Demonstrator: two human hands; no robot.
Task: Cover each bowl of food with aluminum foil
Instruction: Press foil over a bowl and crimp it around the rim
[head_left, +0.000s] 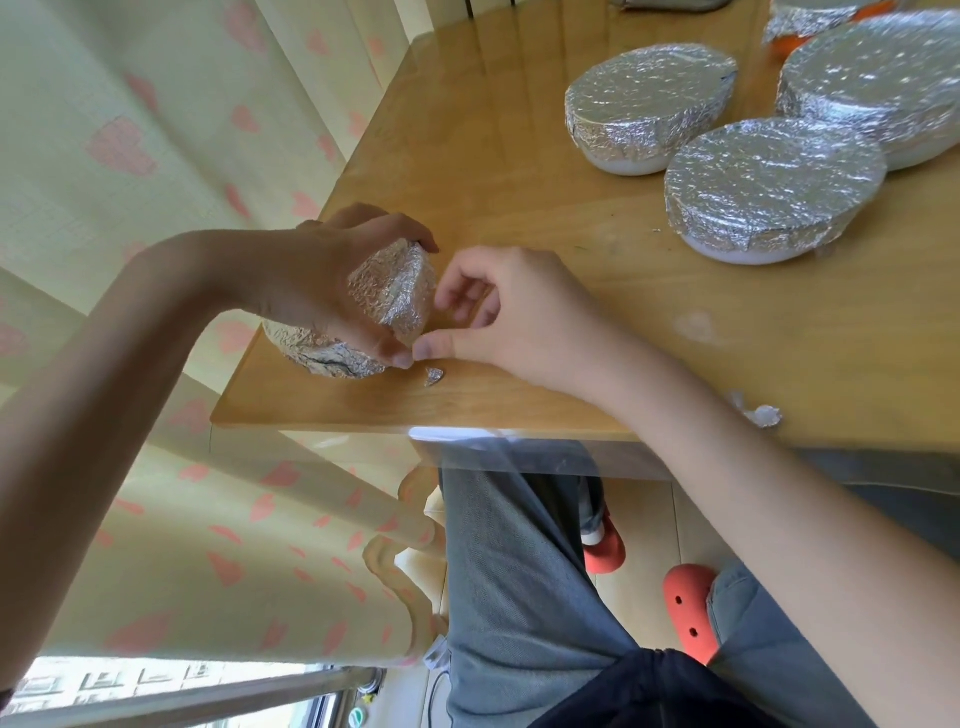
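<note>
Left hand (317, 291) grips a foil-wrapped bowl (363, 317) at the near-left corner of the worktop (519, 208), fingers curled over the top, thumb down at the bowl's lower edge. Bowl is tilted, its foil-covered face turned toward the right hand. Foil is crinkled and folded down round the sides; one ridge runs across the face.

Right hand (514, 312) sits just beside the bowl on its right side, wrist resting on the worktop. Fingers curled, fingertips (441, 301) at the foil's edge; thumb tip down by the left thumb at the bowl's base. Cannot tell whether it actually pinches the foil or only touches it.

Small foil scrap (434, 375) lies on the worktop just below both thumbs. Another crumpled foil scrap (763, 414) lies behind the right forearm, near the worktop's front edge.

Well beyond the right hand, far side of the worktop: three foil-covered bowls clustered close together. Nearest one (769, 187) has a white base showing under the foil, second (649, 104) sits left of and behind it, also white underneath, third (878, 83) is behind on the right, cut by the frame edge. Further back, a foil-covered orange bowl (800, 26), partly out of frame.

Left of the left hand: cream curtain (156, 130) with pink hearts. Below the worktop: grey trousers (519, 571), red clogs (688, 608) on the floor.
</note>
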